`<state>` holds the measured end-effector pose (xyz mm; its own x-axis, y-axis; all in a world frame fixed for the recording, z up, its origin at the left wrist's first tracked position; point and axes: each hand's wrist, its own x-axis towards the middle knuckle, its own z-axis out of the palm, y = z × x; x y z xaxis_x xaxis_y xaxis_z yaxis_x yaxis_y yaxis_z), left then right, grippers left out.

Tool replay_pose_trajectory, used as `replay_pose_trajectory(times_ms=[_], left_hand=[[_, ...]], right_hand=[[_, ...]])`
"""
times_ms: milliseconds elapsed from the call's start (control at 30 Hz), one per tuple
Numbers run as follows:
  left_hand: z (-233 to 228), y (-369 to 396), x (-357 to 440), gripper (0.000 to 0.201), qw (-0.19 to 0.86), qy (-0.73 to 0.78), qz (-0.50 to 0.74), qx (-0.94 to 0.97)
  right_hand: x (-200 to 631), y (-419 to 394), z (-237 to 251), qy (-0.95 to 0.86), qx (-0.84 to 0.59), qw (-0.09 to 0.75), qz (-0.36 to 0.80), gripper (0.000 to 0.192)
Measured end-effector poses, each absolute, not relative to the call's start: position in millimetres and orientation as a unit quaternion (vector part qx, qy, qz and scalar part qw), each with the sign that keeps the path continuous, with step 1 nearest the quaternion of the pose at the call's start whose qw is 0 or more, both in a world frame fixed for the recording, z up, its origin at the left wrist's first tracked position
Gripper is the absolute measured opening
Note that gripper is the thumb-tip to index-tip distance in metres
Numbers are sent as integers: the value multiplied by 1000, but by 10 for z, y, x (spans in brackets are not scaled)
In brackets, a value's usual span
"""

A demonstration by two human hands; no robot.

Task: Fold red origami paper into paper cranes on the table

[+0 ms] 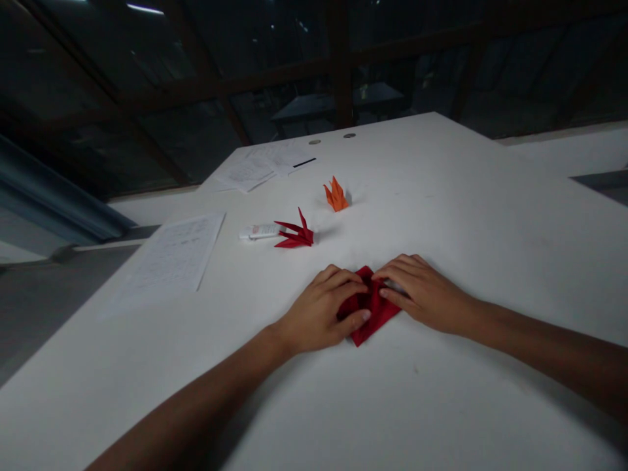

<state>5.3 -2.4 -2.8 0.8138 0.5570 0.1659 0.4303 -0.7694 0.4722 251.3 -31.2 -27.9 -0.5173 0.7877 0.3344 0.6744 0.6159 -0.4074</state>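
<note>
- The red folded paper (370, 313) lies flat on the white tabletop (441, 196), its middle partly hidden under fingertips from both sides.
- The left hand (318, 314) rests palm down, fingers curled over the paper's left edge, thumb pressing its lower side.
- The right hand (422, 294) lies flat, fingers spread, pressing the paper's right part; neither grip closes around it.
- Beyond them stand a red origami figure (294, 234), touching a white tube (259, 231), and an orange origami figure (336, 195).
- Printed sheets (171, 255) lie left; their text is unreadable.
</note>
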Motion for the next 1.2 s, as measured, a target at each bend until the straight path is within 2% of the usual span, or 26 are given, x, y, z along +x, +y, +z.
replay_pose_trajectory(times_ms=[233, 333, 400, 533, 600, 800, 1000, 1200], left_hand=[[-46, -24, 58, 50, 218, 281, 163, 920], [-77, -20, 58, 60, 204, 290, 164, 920], [-88, -18, 60, 58, 196, 290, 157, 924], [-90, -23, 77, 62, 197, 295, 151, 923], [-86, -26, 85, 65, 199, 299, 154, 920], [-41, 22, 24, 50, 264, 282, 198, 901], [-19, 131, -79, 75, 310, 277, 215, 883], [-43, 169, -78, 60, 303, 253, 210, 894]], right_hand=[[2488, -319, -321, -865, -430, 244, 84, 11], [2466, -345, -314, -853, -449, 255, 73, 22], [2455, -365, -304, -847, -455, 267, 63, 30], [2444, -396, -277, -882, -390, 264, 33, 16], [2441, -409, -266, -898, -356, 257, 34, 15], [2447, -440, -241, -903, -369, 218, 33, 20], [2460, -445, -230, -874, -434, 210, 51, 15], [2449, -448, -245, -862, -447, 226, 78, 15]])
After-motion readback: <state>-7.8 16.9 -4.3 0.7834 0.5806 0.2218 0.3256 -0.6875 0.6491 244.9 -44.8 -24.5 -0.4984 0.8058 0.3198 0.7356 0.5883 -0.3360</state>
